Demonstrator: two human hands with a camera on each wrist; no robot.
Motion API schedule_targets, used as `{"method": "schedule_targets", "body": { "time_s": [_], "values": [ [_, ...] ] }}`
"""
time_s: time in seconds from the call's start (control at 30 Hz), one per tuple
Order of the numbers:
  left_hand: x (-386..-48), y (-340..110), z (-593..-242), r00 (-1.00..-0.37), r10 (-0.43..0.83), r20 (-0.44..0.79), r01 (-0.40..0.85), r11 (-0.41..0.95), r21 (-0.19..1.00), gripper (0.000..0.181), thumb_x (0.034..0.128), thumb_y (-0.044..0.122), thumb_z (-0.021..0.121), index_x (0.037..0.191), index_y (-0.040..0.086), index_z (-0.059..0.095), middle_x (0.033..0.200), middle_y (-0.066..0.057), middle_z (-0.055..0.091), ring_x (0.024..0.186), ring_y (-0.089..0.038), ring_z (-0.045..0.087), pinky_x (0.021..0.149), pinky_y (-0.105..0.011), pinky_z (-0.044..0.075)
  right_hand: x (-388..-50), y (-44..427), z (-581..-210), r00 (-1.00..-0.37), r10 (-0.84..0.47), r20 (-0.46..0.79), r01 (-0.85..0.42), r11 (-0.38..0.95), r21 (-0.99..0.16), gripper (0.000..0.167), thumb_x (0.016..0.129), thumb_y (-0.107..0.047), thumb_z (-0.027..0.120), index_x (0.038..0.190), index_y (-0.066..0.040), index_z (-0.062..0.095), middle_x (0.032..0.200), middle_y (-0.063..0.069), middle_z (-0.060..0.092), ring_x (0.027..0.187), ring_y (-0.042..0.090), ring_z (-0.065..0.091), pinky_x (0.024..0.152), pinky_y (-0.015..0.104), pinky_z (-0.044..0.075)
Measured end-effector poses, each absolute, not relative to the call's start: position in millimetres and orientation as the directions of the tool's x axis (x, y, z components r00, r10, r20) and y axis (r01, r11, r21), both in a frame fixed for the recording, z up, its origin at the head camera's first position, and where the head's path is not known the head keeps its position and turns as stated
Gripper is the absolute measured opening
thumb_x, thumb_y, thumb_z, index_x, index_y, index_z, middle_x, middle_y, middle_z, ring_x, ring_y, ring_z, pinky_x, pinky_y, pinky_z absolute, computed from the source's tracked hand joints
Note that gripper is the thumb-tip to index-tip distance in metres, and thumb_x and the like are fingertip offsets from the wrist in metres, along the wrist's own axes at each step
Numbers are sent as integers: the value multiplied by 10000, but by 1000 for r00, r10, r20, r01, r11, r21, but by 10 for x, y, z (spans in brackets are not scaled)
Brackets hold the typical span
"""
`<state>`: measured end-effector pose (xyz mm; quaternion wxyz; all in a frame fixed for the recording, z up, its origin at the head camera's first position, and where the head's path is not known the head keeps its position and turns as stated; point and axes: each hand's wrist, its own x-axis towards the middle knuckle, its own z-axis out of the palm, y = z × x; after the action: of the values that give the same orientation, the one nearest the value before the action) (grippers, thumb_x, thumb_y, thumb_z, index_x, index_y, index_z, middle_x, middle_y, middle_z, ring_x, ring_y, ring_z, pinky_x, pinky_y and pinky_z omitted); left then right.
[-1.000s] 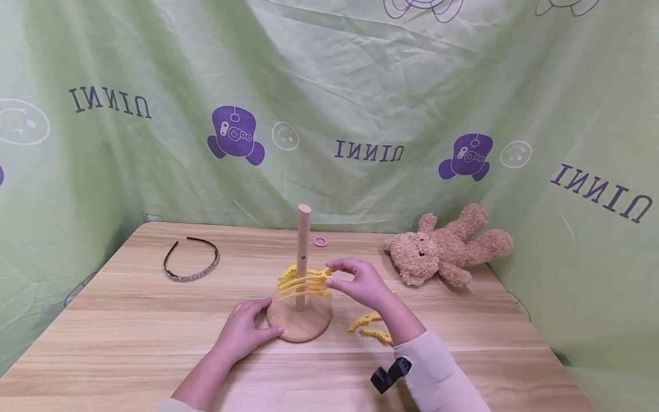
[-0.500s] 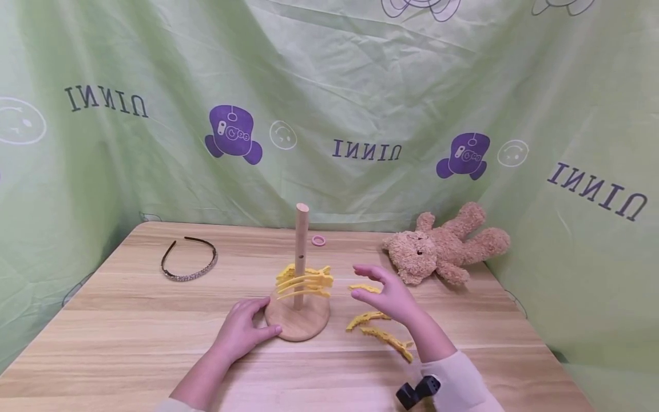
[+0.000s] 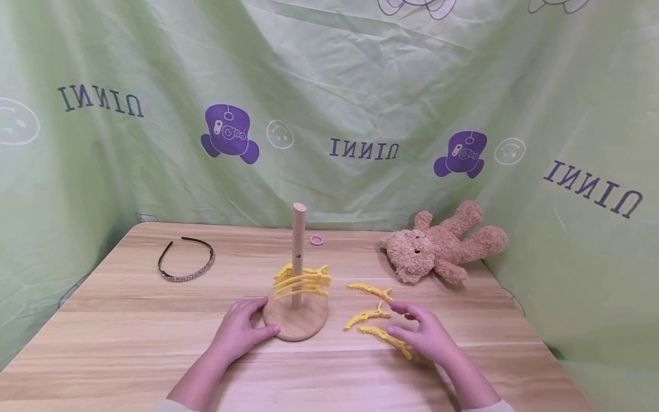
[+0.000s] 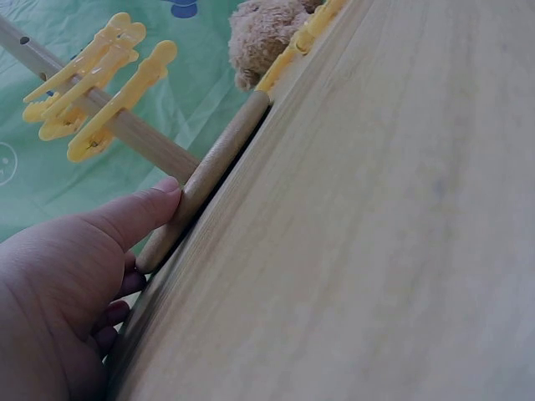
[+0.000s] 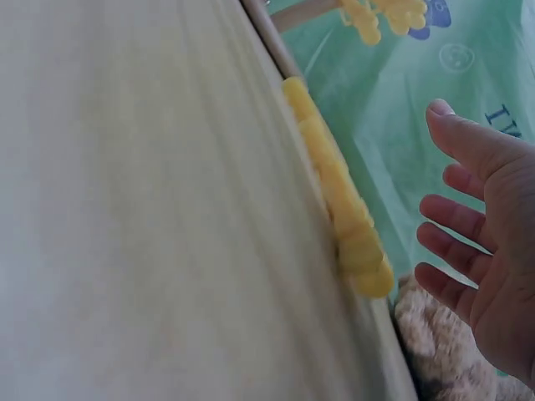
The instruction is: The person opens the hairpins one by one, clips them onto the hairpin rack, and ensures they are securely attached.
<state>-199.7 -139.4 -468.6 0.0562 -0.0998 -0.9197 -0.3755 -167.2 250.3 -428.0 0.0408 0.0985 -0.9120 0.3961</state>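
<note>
Head view: base [image 3: 296,326] of the stand is held at its left rim by left hand [image 3: 241,331], just left of lower centre. In the left wrist view the thumb is laid on the rim and the other fingers are curled in by the edge; their tips are partly hidden. Post [image 3: 298,234] is upright, mid-frame. Three yellow clips [image 3: 321,278] are clamped across it, stacked on its lower half; all three are seen at upper left of the left wrist view.

Right hand [image 3: 424,335] is seen at lower right, thumb and fingers apart, nothing held. Nearest to it are three loose yellow clips, laid on the table [image 3: 128,343] right of the base: upper clip [image 3: 369,290], middle clip [image 3: 366,316], lower clip [image 3: 383,340]. Lower clip's right end is just beside the thumb; contact can't be told from the head view. In the right wrist view the hand is seen at the right edge, clear of the clip at frame centre.

Bear [image 3: 440,252] is laid on its back, right of centre. Headband [image 3: 186,278] is set down at left, pink ring [image 3: 316,244] behind the post. Table is backed by a green cloth [image 3: 309,74] with purple prints.
</note>
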Motion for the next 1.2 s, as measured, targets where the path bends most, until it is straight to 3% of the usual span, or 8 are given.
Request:
{"method": "schedule_targets", "body": {
  "time_s": [0.33,0.57,0.77,0.97,1.2],
  "values": [
    [-1983,-1394,-4669,-972,145,184,232,695,681,763,742,427,825,1322,-4,579,1333,-188,606,1283,-381,490,1110,-562,371,-1453,2729,-4449,-983,-112,143,-179,723,-667,563,744,-307,838,1223,-79,648,1170,76,701,1057,216,641,943,374,533],
    [-1984,-1390,-4658,-973,145,181,230,693,683,771,744,438,821,1327,-2,574,1338,-187,602,1288,-383,486,1113,-566,366,-1396,2829,-4532,-957,-201,207,-283,798,-533,609,647,-429,871,1132,-109,691,1063,-53,682,980,90,601,911,344,527],
    [-1988,-1399,-4672,-974,143,178,227,693,685,770,745,439,820,1329,2,574,1339,-184,602,1291,-379,485,1114,-563,366,-1394,2835,-4572,-930,-254,266,-356,804,-476,523,668,-454,852,1065,-147,706,1016,-96,663,938,65,572,852,307,524],
    [-1984,-1405,-4685,-974,142,178,227,692,685,769,742,434,823,1325,-1,577,1335,-187,604,1286,-378,488,1111,-561,372,-1398,2838,-4590,-947,-203,249,-307,799,-517,464,704,-408,841,1066,-149,713,1025,-86,686,943,56,599,874,312,533],
    [-1989,-1402,-4687,-972,142,185,231,693,683,762,744,432,822,1322,-1,579,1334,-186,605,1289,-380,487,1113,-560,370,-1414,2812,-4474,-988,-83,132,-151,724,-673,464,761,-271,823,1155,-69,688,1106,62,716,984,109,655,935,390,556]
  ]
}}
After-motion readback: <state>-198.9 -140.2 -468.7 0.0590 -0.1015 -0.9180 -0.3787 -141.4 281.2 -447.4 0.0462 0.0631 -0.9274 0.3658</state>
